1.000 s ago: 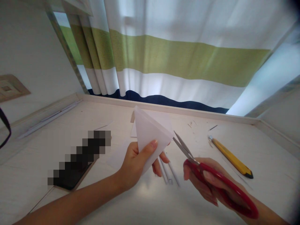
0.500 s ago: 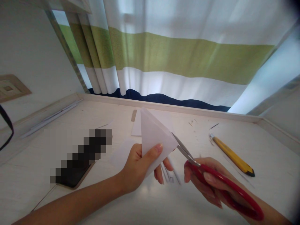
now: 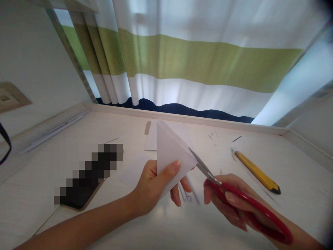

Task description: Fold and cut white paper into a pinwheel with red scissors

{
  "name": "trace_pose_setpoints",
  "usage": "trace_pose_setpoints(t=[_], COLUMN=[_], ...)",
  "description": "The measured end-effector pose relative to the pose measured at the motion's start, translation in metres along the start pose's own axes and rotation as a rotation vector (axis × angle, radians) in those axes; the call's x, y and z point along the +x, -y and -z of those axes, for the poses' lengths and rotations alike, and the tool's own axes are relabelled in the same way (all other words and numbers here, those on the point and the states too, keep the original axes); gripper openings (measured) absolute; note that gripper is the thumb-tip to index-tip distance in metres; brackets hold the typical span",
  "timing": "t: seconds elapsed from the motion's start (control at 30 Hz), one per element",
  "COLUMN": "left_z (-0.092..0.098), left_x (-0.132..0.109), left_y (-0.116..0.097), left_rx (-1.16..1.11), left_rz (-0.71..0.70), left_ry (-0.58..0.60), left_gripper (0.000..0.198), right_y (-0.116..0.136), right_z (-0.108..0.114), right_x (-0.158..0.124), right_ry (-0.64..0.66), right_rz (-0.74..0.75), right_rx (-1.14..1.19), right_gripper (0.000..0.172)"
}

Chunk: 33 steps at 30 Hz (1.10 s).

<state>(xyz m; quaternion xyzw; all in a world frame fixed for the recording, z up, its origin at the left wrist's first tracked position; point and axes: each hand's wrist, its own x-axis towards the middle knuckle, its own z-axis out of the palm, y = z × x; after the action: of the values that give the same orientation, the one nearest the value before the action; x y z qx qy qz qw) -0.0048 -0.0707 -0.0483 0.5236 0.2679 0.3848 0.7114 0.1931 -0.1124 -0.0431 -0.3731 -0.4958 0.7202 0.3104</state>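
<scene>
Folded white paper triangle (image 3: 170, 149) is held up above the middle of the worktop (image 3: 182, 225), one point upward. The left hand (image 3: 153, 187) pinches its lower edge, thumb on the near face and fingers curled behind. The right hand (image 3: 229, 203) is closed through the loop of the red-handled steel scissors (image 3: 249, 208). Their blades stand only narrowly apart and meet the paper at its right corner.

As I judge it, a clean cut here depends on holding the layers flat and tight. The pinch should sit close to the cut line, with the fingers behind the sheet clear of the blade tips. Feeding the paper deep into the blades should give a smoother edge than snipping with the tips. Turning the paper rather than the scissors should also help.

Just beneath the left hand's fingers lie thin white rolled paper sticks (image 3: 191, 192). A flat white sheet (image 3: 151, 139) lies nearer the far edge. A yellow utility knife (image 3: 256, 171) lies toward the right edge, well apart from both hands. A dark phone (image 3: 80, 194) lies toward the left edge.
</scene>
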Motion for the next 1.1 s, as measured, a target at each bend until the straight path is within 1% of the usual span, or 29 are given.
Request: trace_pose_setpoints(t=[0.53,0.77,0.9,1.1], left_z=[0.0010,0.0019,0.0033,0.0044], left_x=[-0.0001,-0.0001,-0.0007,-0.0006], left_y=[-0.0009,-0.0006,0.0014,0.0018], left_rx=[0.026,-0.042,-0.098,-0.110], left_rz=[0.014,0.030,0.061,0.077], left_ry=[-0.002,0.021,0.039,0.019], left_gripper=[0.035,0.032,0.032,0.034], right_y=[0.0016,-0.0021,-0.0026,-0.0023], right_z=[-0.0010,0.0021,0.0022,0.0021], right_x=[0.0002,-0.0012,-0.0021,-0.0030], right_ry=[-0.017,0.040,0.057,0.059], right_rz=[-0.027,-0.006,-0.009,0.006], right_rx=[-0.020,0.015,0.025,0.013], right_gripper=[0.036,0.034,0.036,0.037])
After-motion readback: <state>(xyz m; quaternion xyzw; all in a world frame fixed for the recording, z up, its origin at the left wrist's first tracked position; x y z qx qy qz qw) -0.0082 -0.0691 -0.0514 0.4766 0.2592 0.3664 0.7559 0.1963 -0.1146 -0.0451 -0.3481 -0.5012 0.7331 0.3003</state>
